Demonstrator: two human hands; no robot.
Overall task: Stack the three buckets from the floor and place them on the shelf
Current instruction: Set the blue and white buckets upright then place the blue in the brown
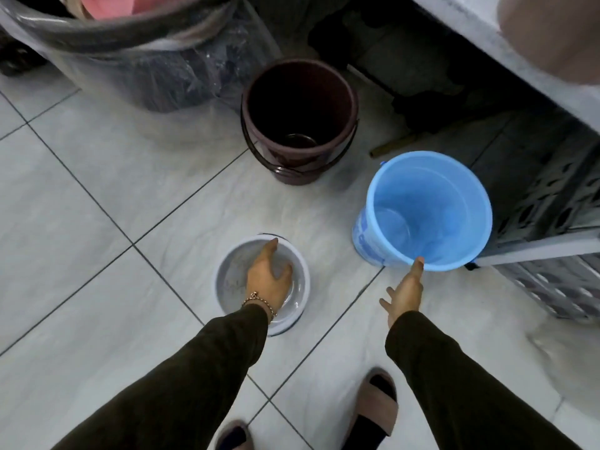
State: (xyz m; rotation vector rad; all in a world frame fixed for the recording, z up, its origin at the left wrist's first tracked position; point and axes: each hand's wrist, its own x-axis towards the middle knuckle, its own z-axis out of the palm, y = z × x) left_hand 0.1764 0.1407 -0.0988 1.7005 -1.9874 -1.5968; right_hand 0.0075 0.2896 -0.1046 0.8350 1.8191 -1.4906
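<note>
A: Where are the three buckets?

B: All on the tiled floor (pixel 97 196), each one apart. The small round white plastic bucket (pixel 227 271) is nearest to the person, the light blue plastic bucket (pixel 454 203) is to its right, and the dark brown plastic bucket with a wire handle (pixel 300 102) stands further back. Nothing is stacked yet.

A: And the hands?

B: The left hand (pixel 268 277) reaches inside the white bucket, its fingers (pixel 269 248) spread and loosely curved near the far rim; I cannot tell if they already grip it. The right hand (pixel 406 293) is open and holds nothing; one finger only touches the near rim of the blue bucket.

A: What could go wrong?

B: I think the blue bucket can tip or slide, because one finger on the rim is a weak hold. Also the order matters: the white one looks smallest, so it should go in last, otherwise the buckets will not nest. The grey slotted crate (pixel 548 203) beside the blue bucket leaves little room
</note>
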